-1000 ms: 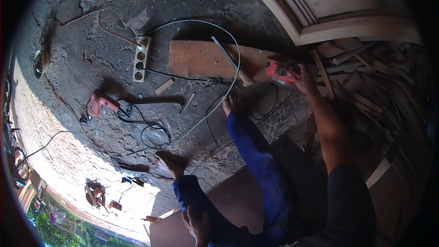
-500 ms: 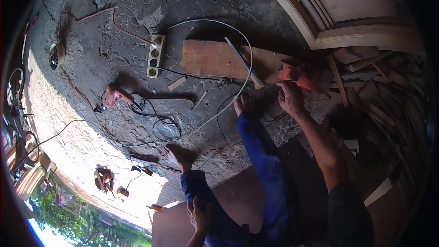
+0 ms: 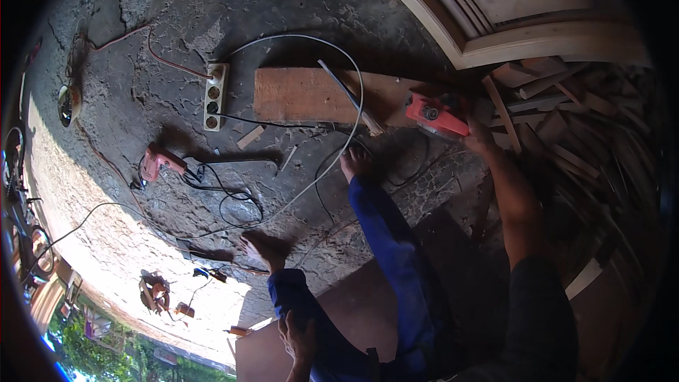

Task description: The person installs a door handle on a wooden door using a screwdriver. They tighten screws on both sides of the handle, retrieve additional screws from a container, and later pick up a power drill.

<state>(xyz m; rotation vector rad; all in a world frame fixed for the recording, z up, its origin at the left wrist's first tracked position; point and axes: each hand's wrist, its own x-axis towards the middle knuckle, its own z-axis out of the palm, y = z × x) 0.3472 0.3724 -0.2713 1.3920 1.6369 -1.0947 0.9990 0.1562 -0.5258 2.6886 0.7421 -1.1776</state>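
Observation:
A red electric planer [image 3: 440,114] stands at the right end of a reddish-brown wooden board [image 3: 297,95] on the floor. My right hand [image 3: 481,137] is closed at the planer's right end, its fingers partly hidden behind the tool. My left hand [image 3: 297,338] lies on my left trouser leg, fingers spread and holding nothing. Across the board leans a thin stick-like piece [image 3: 345,92] that ends in pale wood. My bare feet rest on the floor, the right one [image 3: 356,163] below the board.
Wood offcuts [image 3: 559,113] heap up at the right, below a panelled wooden frame [image 3: 530,39]. A power strip [image 3: 215,97] lies left of the board, with cords looping over the cracked floor. A red power drill [image 3: 160,163] lies farther left.
My right hand has moved from the planer's near left side to its right end and closed there. The planer has turned. The whole view has shifted slightly.

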